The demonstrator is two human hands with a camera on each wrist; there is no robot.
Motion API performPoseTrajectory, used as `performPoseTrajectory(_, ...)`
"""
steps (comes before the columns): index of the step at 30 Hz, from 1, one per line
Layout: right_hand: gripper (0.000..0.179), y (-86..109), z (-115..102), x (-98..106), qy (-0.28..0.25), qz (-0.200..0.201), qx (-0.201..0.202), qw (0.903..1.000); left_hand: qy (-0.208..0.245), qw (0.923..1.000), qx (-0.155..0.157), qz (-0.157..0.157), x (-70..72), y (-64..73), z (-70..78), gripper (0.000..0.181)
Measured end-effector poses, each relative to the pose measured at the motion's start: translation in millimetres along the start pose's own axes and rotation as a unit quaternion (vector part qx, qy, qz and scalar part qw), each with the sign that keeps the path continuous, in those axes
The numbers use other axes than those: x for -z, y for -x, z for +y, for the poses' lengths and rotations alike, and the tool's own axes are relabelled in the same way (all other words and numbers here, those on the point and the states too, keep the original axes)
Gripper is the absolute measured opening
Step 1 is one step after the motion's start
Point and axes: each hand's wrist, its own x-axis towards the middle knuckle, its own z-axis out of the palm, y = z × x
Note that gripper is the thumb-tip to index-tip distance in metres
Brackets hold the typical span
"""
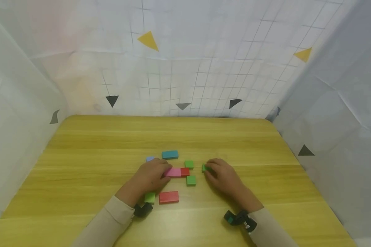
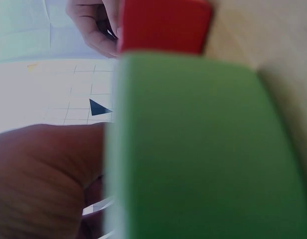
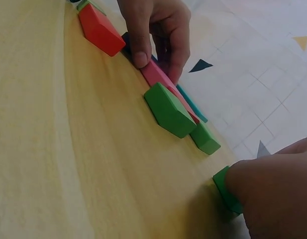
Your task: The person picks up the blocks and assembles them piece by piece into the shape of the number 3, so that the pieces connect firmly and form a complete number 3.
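Note:
My left hand (image 1: 151, 174) grips a long pink block (image 1: 174, 172) lying flat, thumb on one side and fingers on the other. A small red block (image 1: 184, 172) touches the pink one's right end. Two green blocks, one behind (image 1: 189, 164) and one in front (image 1: 191, 180), stand close to that red block. Farther right, my right hand (image 1: 224, 175) pinches another green block (image 1: 204, 168) at the tabletop; its fingers cover much of it. In the left wrist view a near, blurred green block (image 2: 203, 149) fills the middle.
In front of the left hand lie a larger red block (image 1: 169, 197) and a light green block (image 1: 149, 198). Behind it are a teal block (image 1: 170, 154) and a partly hidden blue block (image 1: 149, 159). White sheeting (image 1: 204, 79) hangs around the wooden table (image 1: 235, 137).

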Motion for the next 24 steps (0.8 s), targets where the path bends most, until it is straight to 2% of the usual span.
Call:
performPoseTrajectory(9,0.025,5.9,4.2,7.2,0.008,-0.018,-0.014,0.9997,0.003,1.0000,-0.002,-0.001,-3.7,-1.8,0.8,0.031)
performPoseTrajectory(24,0.024,8.8,-0.3,18.0,-0.006,-0.045,-0.016,0.9988,-0.006,1.0000,-0.003,0.003,0.8,1.4,2.0,0.031)
